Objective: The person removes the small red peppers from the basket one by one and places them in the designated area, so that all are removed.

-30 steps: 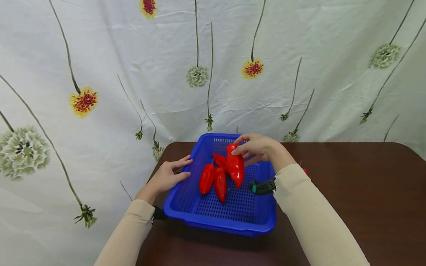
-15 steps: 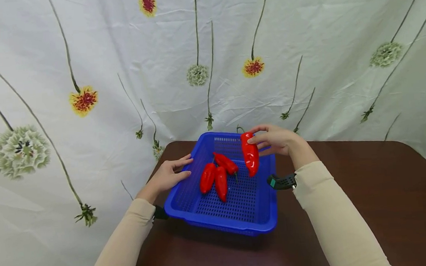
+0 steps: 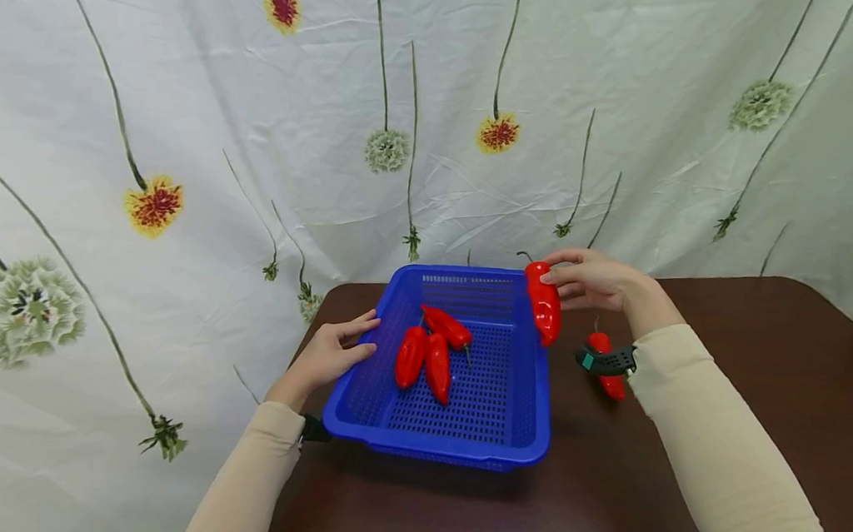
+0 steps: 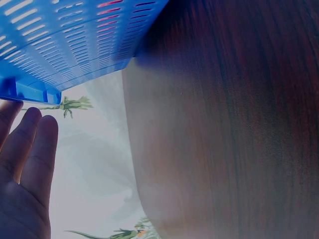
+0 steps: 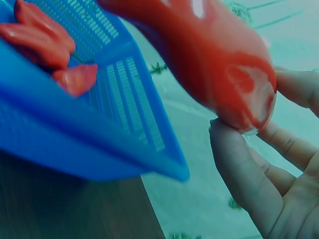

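Floral cloth backdrop (image 3: 441,73) hangs behind a dark brown desk (image 3: 781,372). R hand (image 3: 596,282) has thumb & fingers pinching a red pepper (image 3: 545,311) near its stem end, tip down; it's up at the R rim of the blue basket (image 3: 441,450), can't tell if directly above the rim or just outside. L hand (image 3: 328,353): straight fingers at the L rim, thumb apart, nothing pinched. Best approach, imo: firm pinch (glossy skin might slip), tip high enough not to snag the rim, L hand steadying w/o tipping the basket. Inside it: 3 more peppers (image 3: 438,369), bunched toward the L side. Another loose pepper (image 3: 612,387) lies on the desk, R of basket, partly hidden by the wrist strap (image 3: 604,361).
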Demonstrator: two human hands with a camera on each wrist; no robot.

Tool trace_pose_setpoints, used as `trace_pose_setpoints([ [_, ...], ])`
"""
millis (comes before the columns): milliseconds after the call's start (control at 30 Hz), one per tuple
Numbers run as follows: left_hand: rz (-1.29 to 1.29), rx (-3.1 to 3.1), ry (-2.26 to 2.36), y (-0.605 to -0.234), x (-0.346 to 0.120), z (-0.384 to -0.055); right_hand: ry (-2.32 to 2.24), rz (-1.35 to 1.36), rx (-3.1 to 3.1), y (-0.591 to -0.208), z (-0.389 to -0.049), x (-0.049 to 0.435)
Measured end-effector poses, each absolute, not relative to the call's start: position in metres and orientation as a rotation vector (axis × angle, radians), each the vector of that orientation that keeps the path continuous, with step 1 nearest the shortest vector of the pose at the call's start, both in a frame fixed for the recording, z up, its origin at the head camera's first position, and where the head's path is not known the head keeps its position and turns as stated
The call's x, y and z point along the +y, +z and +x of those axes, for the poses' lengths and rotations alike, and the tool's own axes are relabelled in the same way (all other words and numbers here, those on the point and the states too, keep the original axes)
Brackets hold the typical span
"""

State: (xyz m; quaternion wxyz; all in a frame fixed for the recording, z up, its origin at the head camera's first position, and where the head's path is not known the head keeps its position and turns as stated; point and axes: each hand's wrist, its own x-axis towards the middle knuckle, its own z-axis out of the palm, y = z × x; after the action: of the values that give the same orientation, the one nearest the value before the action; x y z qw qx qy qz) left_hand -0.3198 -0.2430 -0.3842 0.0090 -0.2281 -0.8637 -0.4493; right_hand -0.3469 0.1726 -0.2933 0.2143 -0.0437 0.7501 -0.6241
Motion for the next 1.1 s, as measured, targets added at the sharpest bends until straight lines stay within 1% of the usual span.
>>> trace_pose_setpoints([
  [67,-0.715,-2.69,-1.418,-0.385,-0.244,-0.32,-1.732,-0.12,2.085,-0.295,-0.347,0.181],
  [167,-0.702,-2.7,-1.448,-0.374,-0.24,-0.311,-1.726,-0.108,2.094,-0.297,-0.347,0.195],
  [233,-0.705,-2.699,-1.453,-0.373,-0.24,-0.311,-1.719,-0.102,2.1,-0.299,-0.346,0.205],
  [467,-0.71,-2.691,-1.374,-0.383,-0.245,-0.318,-1.702,-0.093,2.109,-0.311,-0.344,0.235],
  [767,-0.732,-2.683,-1.374,-0.384,-0.246,-0.315,-1.663,-0.046,2.121,-0.335,-0.344,0.27],
  [1100,-0.719,-2.691,-1.379,-0.385,-0.243,-0.319,-1.644,0.044,2.127,-0.37,-0.333,0.305],
])
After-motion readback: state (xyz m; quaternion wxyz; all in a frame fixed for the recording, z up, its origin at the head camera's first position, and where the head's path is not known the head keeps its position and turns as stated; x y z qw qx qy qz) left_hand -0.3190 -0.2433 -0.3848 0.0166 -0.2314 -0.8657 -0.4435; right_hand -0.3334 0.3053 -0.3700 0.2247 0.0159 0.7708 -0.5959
